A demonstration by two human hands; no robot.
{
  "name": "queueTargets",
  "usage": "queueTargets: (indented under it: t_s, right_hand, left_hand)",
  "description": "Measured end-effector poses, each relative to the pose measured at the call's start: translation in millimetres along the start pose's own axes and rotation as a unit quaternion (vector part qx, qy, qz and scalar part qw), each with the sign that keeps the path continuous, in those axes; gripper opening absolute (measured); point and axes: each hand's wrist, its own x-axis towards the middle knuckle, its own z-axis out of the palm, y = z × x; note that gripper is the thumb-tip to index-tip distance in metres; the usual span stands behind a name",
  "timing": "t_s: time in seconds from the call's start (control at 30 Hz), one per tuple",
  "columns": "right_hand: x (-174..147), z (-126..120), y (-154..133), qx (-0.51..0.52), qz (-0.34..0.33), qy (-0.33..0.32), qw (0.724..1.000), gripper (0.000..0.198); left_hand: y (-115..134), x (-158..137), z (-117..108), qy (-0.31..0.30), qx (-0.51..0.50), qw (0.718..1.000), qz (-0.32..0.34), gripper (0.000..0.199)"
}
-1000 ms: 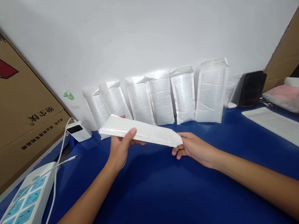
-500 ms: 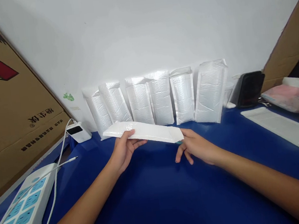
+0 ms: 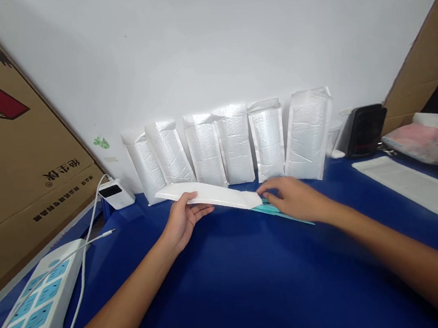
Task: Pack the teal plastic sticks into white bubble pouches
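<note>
My left hand [image 3: 185, 217] grips a white bubble mailer [image 3: 210, 195] from its near side, thumb on top and fingers beneath. The mailer lies nearly level above the blue table, its right end slightly lower. At that end my right hand [image 3: 296, 197] is closed, with its bent thumb and forefinger against the mailer's edge. Thin teal strip-like material [image 3: 268, 208] sticks out from under the mailer's right end and runs below my right hand; its kind is unclear. Behind, several padded bubble mailers [image 3: 236, 146] stand upright against the wall.
On the left are a power strip [image 3: 34, 308], a white cable [image 3: 82, 272], a small white device with a dark screen [image 3: 116, 194] and a large cardboard box [image 3: 17, 180]. To the right lie a flat white mailer [image 3: 417, 192], a black object [image 3: 367, 130] and a pink package [image 3: 423, 140].
My right hand has shifted right and turned over, its fingers now bent at the mailer's end. More of the teal material shows. The left hand has barely moved.
</note>
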Motion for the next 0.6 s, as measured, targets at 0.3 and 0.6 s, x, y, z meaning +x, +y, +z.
queueTargets:
  t_s: [0.3, 0.6]
  right_hand:
    - [-11, -58, 68, -0.064, 0.129, -0.195, 0.97, 0.042]
    - [-10, -42, 47, 0.014, 0.061, -0.191, 0.98, 0.025]
  left_hand:
    - [1, -2, 3, 0.008, -0.006, 1.0, -0.01, 0.023]
    - [29, -3, 0, -0.058, 0.017, 0.992, 0.11, 0.022]
